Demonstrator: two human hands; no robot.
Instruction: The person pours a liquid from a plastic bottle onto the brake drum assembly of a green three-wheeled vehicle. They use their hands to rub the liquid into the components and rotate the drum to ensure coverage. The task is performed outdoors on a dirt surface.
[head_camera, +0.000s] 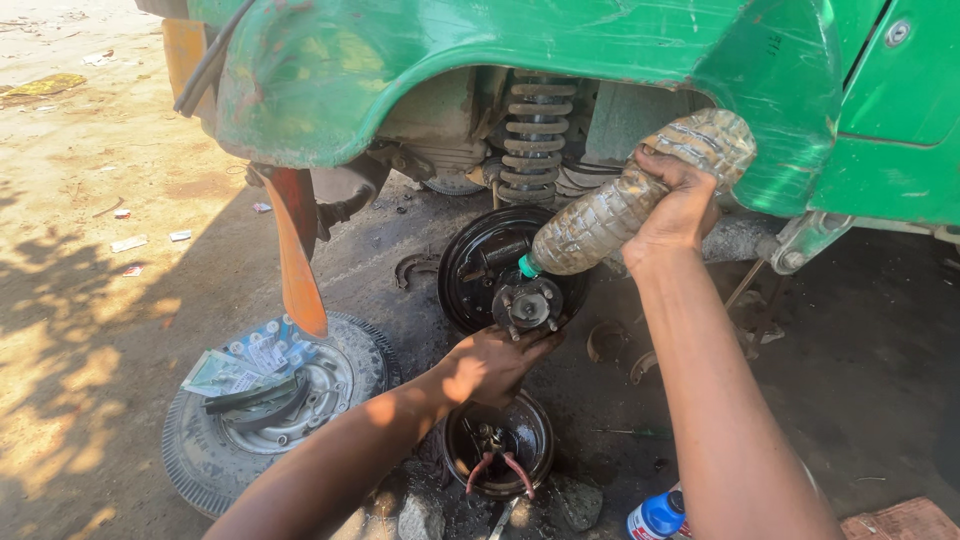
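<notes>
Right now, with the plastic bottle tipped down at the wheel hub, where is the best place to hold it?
Probably around the wide ridged body near the base, as the right hand does, coming from the right side. The plastic bottle slants cap-down toward the wheel hub, so a grip high on the body keeps the green cap clear. The left hand rests just under the hub.

Bottle (625, 195): clear ribbed plastic, grimy, cloudy w/ dirt film. Hub (527, 303): bare metal, dull, greasy; backing plate (478, 262) black metal, semi-gloss. Coil spring (538, 130): rusted steel, rough. Body panel (420, 60): green painted metal, scuffed (chipped along edge). Tyre (200, 455): matt rubber, dusty. Ground (80, 300): rough packed dirt.
</notes>
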